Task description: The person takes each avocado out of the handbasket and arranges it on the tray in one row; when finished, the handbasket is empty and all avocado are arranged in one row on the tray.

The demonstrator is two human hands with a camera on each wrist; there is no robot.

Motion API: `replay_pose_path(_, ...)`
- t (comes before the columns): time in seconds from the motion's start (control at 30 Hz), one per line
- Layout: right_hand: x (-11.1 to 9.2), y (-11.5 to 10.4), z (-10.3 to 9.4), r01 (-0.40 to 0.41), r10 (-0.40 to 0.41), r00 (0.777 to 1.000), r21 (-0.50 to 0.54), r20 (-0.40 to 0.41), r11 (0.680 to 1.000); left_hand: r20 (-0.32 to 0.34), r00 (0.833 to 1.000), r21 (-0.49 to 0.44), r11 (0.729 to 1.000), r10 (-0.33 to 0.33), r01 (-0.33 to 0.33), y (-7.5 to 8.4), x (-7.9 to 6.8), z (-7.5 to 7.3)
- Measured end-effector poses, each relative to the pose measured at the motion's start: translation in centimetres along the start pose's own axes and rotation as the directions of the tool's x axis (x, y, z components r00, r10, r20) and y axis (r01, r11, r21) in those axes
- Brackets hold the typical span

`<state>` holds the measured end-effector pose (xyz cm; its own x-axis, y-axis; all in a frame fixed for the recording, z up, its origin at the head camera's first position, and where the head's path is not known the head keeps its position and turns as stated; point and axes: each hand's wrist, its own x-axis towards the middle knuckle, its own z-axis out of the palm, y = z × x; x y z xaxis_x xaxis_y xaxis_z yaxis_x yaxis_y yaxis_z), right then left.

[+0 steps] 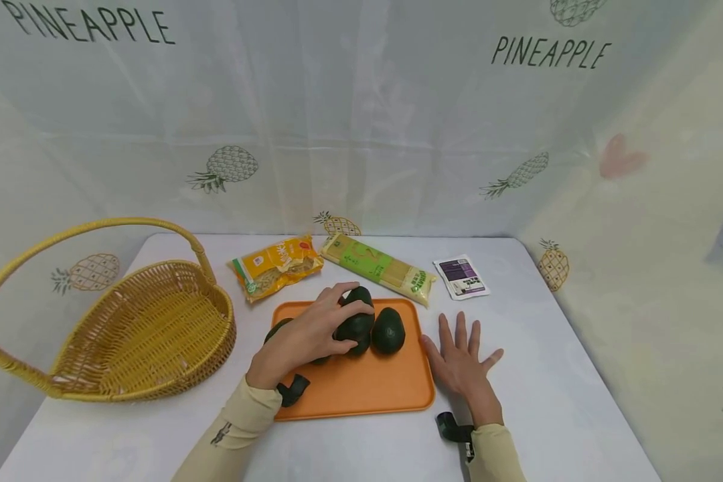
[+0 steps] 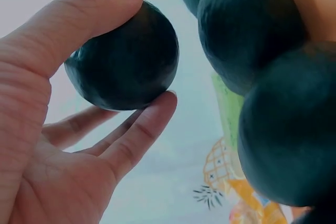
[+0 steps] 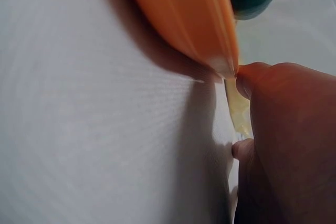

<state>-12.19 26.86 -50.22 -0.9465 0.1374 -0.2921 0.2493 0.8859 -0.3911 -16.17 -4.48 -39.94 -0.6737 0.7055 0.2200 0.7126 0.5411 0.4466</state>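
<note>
My left hand (image 1: 313, 331) is over the orange tray (image 1: 367, 395), gripping a dark green avocado (image 2: 128, 61) between thumb and fingers. In the left wrist view it appears apart from the others. Several more avocados are about it, one on the right (image 1: 388, 331) and one partly covered on the left (image 1: 277, 328). My right hand (image 1: 462, 365) lies palm down with fingers spread, to the right of the tray. Its leftmost digit is at the tray's rim (image 3: 226, 40); it seems to touch there.
A yellow wicker basket (image 1: 223, 335) with a tall handle stands at the left. Behind the tray lie an orange food bag (image 1: 277, 266), a long green-labelled noodle pack (image 1: 378, 266) and a small white-and-purple sachet (image 1: 461, 277). A printed pineapple curtain (image 1: 361, 100) hangs behind the white table.
</note>
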Motion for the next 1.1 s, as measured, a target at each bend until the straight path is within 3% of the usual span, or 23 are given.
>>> replay_pose_path(0.37, 0.1, 0.2, 0.2, -0.004, 0.004, 1.0, 0.0, -0.027, 1.0, 0.018, 0.999, 0.015, 0.999, 0.037, -0.037, 1.5, 2.4, 0.7)
replay_pose_path(0.83, -0.3, 0.2, 0.0, 0.023, -0.024, 0.999, -0.048, -0.027, 0.999, 0.142, 0.989, 0.006, 0.999, 0.048, -0.05, 3.9, 6.1, 2.7)
replay_pose_path(1.1, -0.2, 0.2, 0.1, 0.026, -0.028, 0.999, -0.069, -0.031, 0.997, 0.181, 0.983, 0.118, 0.992, 0.027, -0.049, 4.9, 7.7, 4.8)
